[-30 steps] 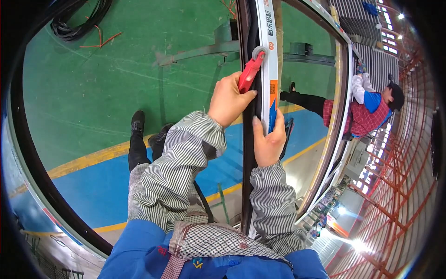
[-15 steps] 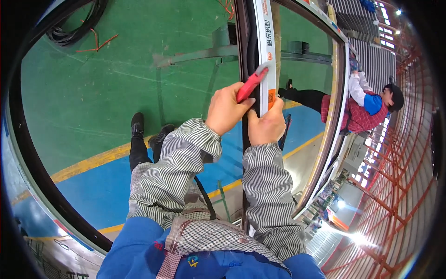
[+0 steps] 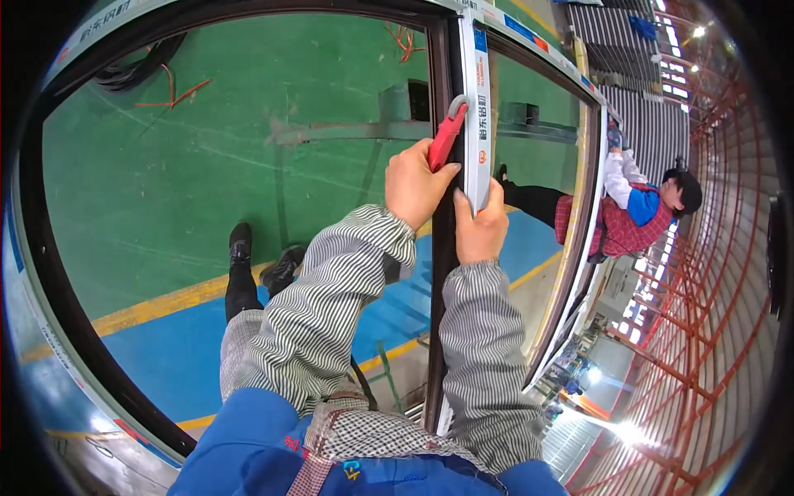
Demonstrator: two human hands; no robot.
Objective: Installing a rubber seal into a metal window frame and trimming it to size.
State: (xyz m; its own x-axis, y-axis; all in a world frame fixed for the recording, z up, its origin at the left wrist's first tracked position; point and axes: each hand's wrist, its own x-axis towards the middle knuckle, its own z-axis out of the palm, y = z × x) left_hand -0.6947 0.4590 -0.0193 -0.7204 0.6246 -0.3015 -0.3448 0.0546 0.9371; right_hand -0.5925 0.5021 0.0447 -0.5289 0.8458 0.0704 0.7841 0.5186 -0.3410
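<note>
My left hand (image 3: 415, 187) is closed round the red handle of a small tool (image 3: 447, 139). Its rounded grey head lies against the dark inner edge of an upright frame bar (image 3: 472, 78). White printed film covers the bar's face, and a black rubber-like strip (image 3: 452, 62) runs along its left side. Lower down, my right hand (image 3: 480, 235) grips the same bar, thumb on the face and fingers round the right edge. Whether it also pinches something small is hidden.
The large dark frame (image 3: 37, 207) surrounds me, with openings left and right of the bar. Through them show a green and blue floor (image 3: 198, 165), coiled black cable (image 3: 136, 70) and a metal stand (image 3: 401, 112). A person in a red checked vest (image 3: 628, 227) stands beyond the right side.
Both hands are still on the bar. The tool's head has shifted from the white face toward the dark left edge and stands steeper. The whole view has moved slightly, showing the bar's top joint.
</note>
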